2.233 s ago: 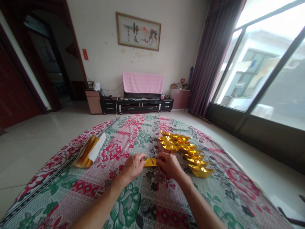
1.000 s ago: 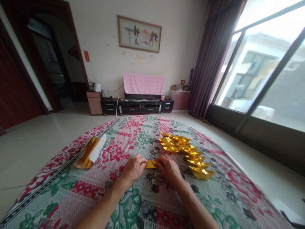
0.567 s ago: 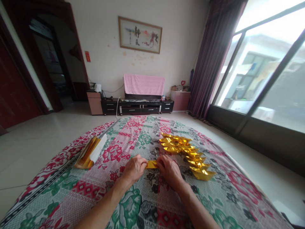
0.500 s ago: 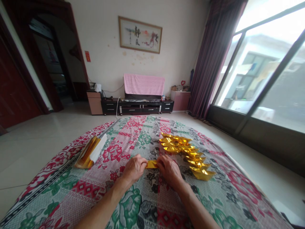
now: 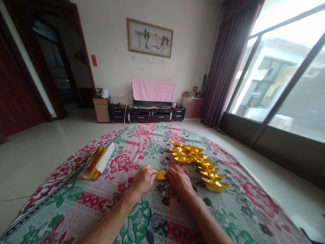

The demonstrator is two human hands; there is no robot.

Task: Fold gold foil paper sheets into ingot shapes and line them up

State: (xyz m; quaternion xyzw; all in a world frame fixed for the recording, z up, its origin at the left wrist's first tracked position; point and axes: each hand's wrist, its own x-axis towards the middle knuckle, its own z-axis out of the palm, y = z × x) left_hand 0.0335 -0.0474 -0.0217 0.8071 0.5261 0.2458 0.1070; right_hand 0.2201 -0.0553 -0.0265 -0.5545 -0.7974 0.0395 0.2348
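A small folded piece of gold foil paper [image 5: 161,175] lies on the flowered cloth [image 5: 152,217] between my two hands. My left hand [image 5: 143,182] pinches its left end with curled fingers. My right hand [image 5: 179,181] grips its right end, fingers bent over the paper. Only a short strip of gold shows between the knuckles. A row of several finished gold folded pieces [image 5: 200,163] runs away from my right hand toward the back right.
A stack of gold sheets with a white sheet on top [image 5: 96,162] lies at the cloth's left side. Tiled floor [image 5: 38,152] surrounds the cloth. A dark TV cabinet [image 5: 149,113] under a pink cover stands at the far wall; a large window [image 5: 279,74] fills the right.
My hands have drawn closer together over the gold paper, so less of it shows than 2.2 s ago. The row of folded pieces and the stack have not moved.
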